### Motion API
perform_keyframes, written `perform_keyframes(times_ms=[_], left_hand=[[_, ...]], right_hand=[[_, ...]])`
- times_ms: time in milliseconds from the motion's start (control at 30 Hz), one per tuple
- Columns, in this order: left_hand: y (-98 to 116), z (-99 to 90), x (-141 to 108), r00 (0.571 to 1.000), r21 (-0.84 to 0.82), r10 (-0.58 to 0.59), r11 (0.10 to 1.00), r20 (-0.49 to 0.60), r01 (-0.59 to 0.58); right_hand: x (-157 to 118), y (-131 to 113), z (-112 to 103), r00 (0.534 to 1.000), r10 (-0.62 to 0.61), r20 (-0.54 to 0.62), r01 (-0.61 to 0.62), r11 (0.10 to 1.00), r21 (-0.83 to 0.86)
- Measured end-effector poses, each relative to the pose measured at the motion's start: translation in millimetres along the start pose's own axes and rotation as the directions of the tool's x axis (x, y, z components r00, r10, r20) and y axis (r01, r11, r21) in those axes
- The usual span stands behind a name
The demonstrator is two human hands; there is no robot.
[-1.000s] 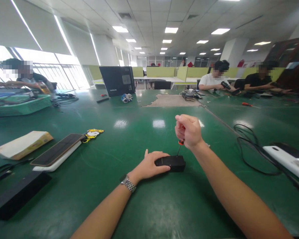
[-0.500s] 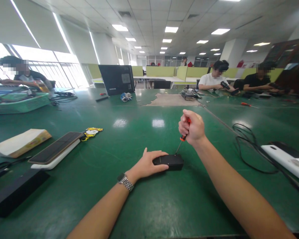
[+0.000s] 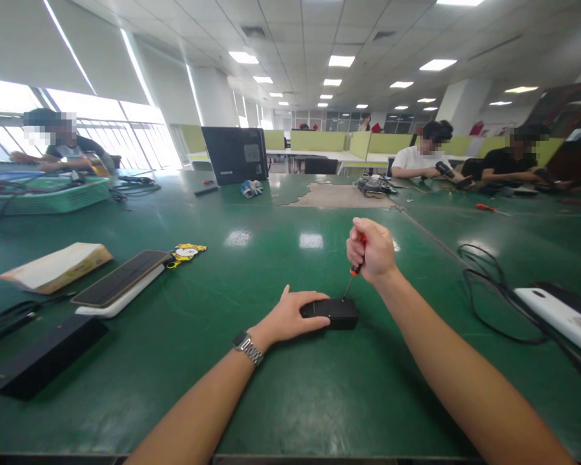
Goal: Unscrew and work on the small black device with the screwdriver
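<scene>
A small black box (image 3: 343, 314) lies on the green tabletop in front of me. My left hand (image 3: 293, 314) grips its left end, thumb along the near side and fingers over the far side. My right hand (image 3: 372, 248) is closed in a fist around the red and black handle of a screwdriver (image 3: 356, 270). The screwdriver's thin shaft slants down, and its tip meets the top of the box near the far edge. Whether a screw sits under the tip is too small to tell.
At the left lie a longer black box (image 3: 46, 355), a phone (image 3: 121, 278) on a white block, a tissue pack (image 3: 58, 266) and a green basket (image 3: 61, 195). A white device (image 3: 559, 316) and a black cable (image 3: 474, 284) lie at the right. Several people sit across the table.
My view has shifted slightly, so the surroundings appear a little further right. Both hands keep their grips, and the screwdriver tip stays at the same spot on the box.
</scene>
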State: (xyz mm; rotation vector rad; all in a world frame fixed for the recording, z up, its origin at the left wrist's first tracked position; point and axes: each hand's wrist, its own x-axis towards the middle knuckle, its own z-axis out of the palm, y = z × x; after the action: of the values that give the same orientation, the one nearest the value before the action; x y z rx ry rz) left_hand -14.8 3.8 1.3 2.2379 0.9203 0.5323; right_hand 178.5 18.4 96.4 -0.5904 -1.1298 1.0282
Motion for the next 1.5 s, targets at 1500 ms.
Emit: perform_keyframes(times_ms=[1500], left_hand=[[2.3, -1.9, -4.4, 1.000, 0.022, -0.010, 1.000, -0.001, 0.010]], right_hand=[[2.7, -22.0, -15.9, 0.894, 0.408, 0.185, -0.347, 0.892, -0.291]])
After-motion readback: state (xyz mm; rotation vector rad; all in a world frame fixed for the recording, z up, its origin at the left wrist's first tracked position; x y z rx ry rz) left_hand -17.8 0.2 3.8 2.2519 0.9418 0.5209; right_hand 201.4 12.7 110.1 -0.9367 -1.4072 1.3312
